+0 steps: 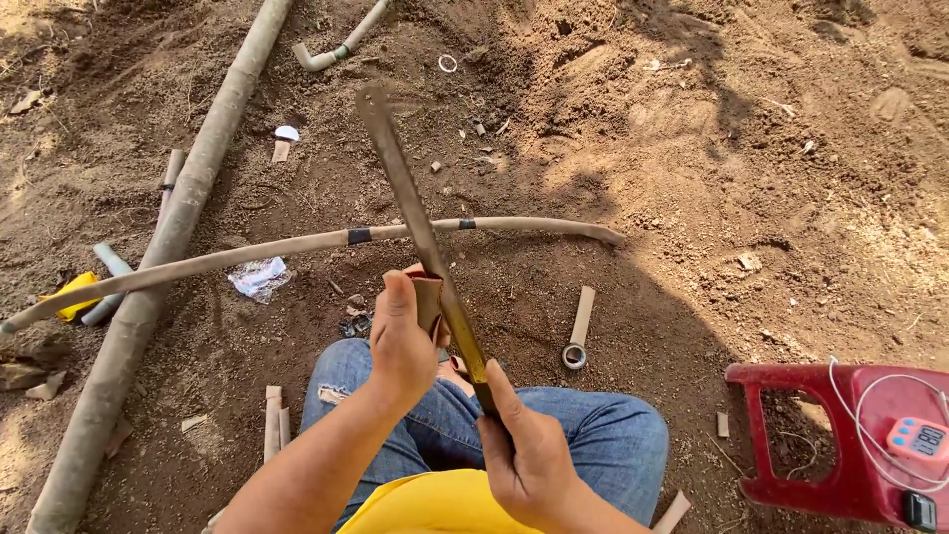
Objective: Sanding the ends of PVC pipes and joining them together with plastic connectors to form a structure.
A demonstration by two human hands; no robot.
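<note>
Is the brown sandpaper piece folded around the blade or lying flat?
Folded: the left hand pinches the sandpaper around the blade.

Harsh sunlight from upper right throws hard shadows (sharp focus, slight edge distortion).

Around the one red plastic stool (pixel 791 445) lie two long dusty pipes (pixel 158 257), one short pipe piece with a socket end (pixel 579 331), one white ring (pixel 448 63), one yellow packet (pixel 71 294), one crumpled clear wrapper (pixel 259 278); one digital timer (pixel 917 437) sits on it.
</note>
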